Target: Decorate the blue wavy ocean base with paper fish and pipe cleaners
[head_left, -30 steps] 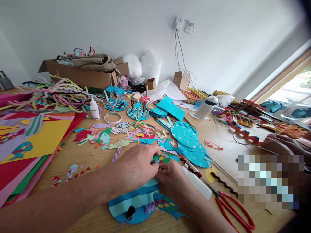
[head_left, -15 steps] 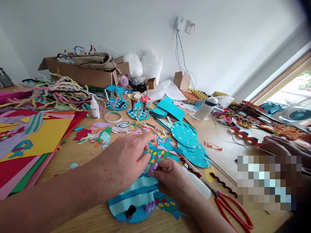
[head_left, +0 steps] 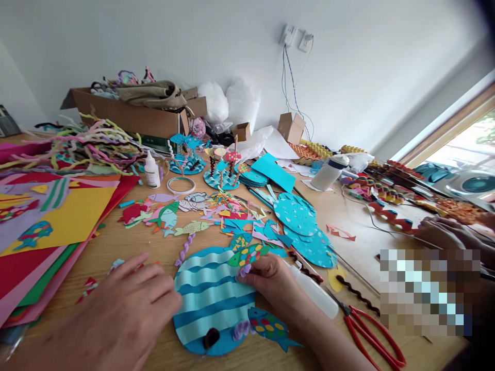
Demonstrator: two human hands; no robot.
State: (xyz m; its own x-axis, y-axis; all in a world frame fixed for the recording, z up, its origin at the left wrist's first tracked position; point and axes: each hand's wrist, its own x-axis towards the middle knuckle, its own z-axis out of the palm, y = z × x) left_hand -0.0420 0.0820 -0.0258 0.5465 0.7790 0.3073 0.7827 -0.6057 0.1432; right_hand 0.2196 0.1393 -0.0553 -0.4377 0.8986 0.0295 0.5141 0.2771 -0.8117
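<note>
A round blue disc (head_left: 216, 304) with wavy light-blue paper strips lies on the table in front of me. My right hand (head_left: 270, 281) pinches a purple fuzzy stem (head_left: 243, 271) at the disc's upper right edge, just below a green fish with coloured dots (head_left: 247, 254). My left hand (head_left: 135, 304) is at the disc's left side, its fingers apart and holding nothing. Another dotted blue fish (head_left: 270, 325) sticks out at the lower right beside a purple curl (head_left: 242, 330). A dark brown curl (head_left: 211, 337) stands near the front edge. A pale green fish (head_left: 192, 228) on a purple stem is behind the disc.
Red pliers (head_left: 358, 330) and a clear bottle (head_left: 317, 293) lie at right. Coloured paper sheets (head_left: 85, 211) cover the left. Behind are paper scraps, fish cutouts, a glue bottle (head_left: 152, 171), tape and a cardboard box (head_left: 127, 116). Another person's hands (head_left: 444, 234) are at far right.
My left hand has drawn back from the upper part of the disc to its left side, uncovering the wavy strips and the pale green fish. My right hand has stayed nearly in place.
</note>
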